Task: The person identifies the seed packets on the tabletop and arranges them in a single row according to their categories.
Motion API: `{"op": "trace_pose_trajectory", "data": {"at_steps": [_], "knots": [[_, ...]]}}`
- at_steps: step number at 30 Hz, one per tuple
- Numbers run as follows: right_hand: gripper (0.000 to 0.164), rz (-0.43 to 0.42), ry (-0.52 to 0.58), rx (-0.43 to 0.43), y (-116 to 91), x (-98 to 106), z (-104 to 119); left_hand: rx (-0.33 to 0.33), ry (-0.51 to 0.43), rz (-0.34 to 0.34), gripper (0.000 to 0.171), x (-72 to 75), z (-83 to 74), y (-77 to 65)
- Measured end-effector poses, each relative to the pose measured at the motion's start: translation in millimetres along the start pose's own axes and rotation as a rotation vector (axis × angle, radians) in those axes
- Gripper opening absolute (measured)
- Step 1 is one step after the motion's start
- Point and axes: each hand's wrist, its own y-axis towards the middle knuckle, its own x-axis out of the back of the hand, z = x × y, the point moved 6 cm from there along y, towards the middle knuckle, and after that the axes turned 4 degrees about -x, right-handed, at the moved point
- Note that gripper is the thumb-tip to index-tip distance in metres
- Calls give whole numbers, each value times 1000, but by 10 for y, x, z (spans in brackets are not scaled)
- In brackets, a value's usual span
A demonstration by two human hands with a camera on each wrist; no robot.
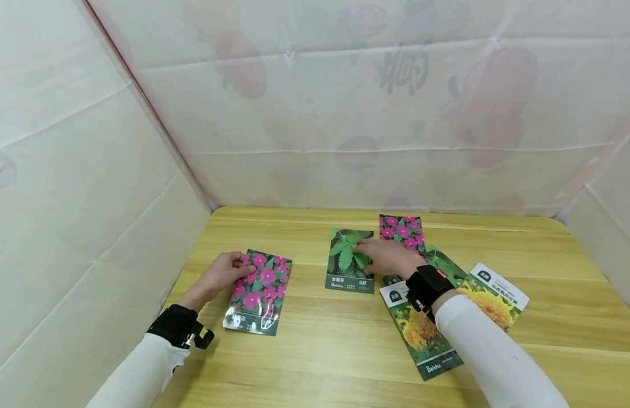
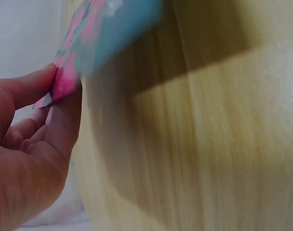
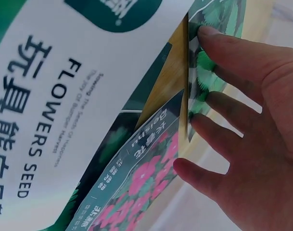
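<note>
In the head view, my left hand (image 1: 221,277) pinches a seed packet with pink flowers (image 1: 261,292) near its upper left edge, thumb on top. The left wrist view shows this packet (image 2: 67,74) tilted above the wood, between thumb and fingers. Over the right part of a green-leaf seed packet (image 1: 349,260) is my right hand (image 1: 388,258). In the right wrist view, its thumb and fingers (image 3: 228,125) are spread, fingertips touching the packet's face.
Beneath and beside my right forearm lie two yellow-flower packets (image 1: 417,340) (image 1: 493,303), another green packet (image 1: 445,263) and a second pink-flower packet (image 1: 403,229), partly overlapping. They lie on a wooden table (image 1: 315,351). Pale printed sheets (image 1: 315,113) wall off the back and sides.
</note>
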Motion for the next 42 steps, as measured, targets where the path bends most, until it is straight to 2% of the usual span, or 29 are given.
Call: {"op": "trace_pose_trajectory", "data": {"at_steps": [4,10,19,23,31,42], "knots": [[70,-11,10,-3,-18,10,-7,-3,86,-14,32,14,5,-8],[74,-77,26,21,-95,64,24,-10,245,-36,34,29,38,11],[69,-186,-24,79,-196,99,83,-32,228,-17,35,30,12,37],[67,-188,-42,93,-224,93,119,-25,280,-20,33,21,25,52],[64,-216,-39,88,-286,82,81,40,410,-59,26,32,106,40],[62,-267,-54,63,-397,119,29,40,475,-108,28,129,82,-34]]}}
